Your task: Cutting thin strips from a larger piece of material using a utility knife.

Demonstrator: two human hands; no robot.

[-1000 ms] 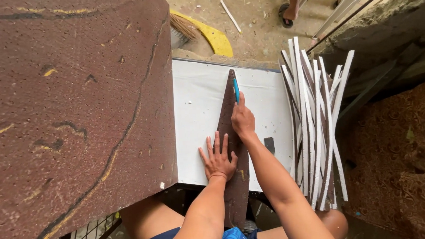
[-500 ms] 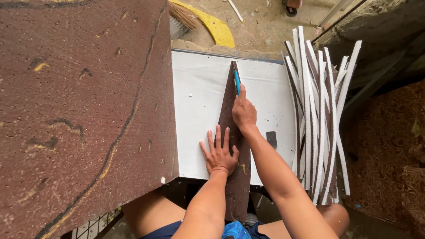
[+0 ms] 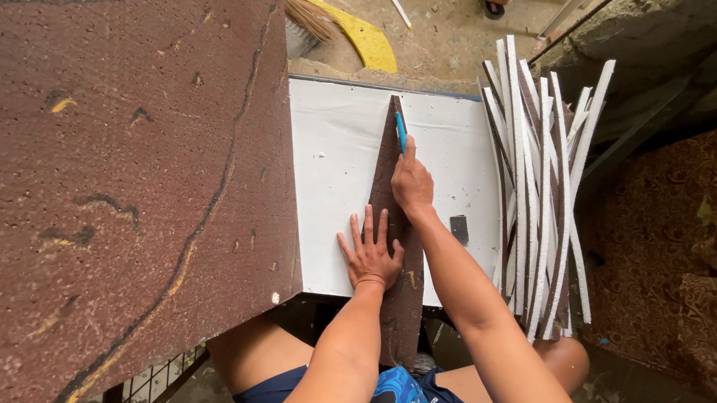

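Only 1 view here, the head camera looking straight down. No real containers anywhere, the closest thing is the white board [image 3: 332, 170] acting as a work surface, and on it lies a long brown tapered strip [image 3: 389, 159], pointy end away from the person, wide end hanging off the near edge of the board over their lap. The left hand [image 3: 369, 254] is flat and wide open, fingers spread, palm pressing down on the strip and partly on the white board beside it, not gripping anything. The right hand [image 3: 411, 182] sits just past the left one, further up the strip, and it's curled closed around a blue cutter [image 3: 401, 131] whose tip pokes out beyond the knuckles, lying along the right edge of the strip near its narrow end. So the strip runs under both hands, touching each. A small dark square piece [image 3: 459, 228] lies on the board just right of the right wrist. Further right there's a loose pile of 10 or more thin white and brown strips [image 3: 538, 192] lying lengthwise at the board's right edge. A big brown marbled panel [image 3: 120, 181] fills the left side.
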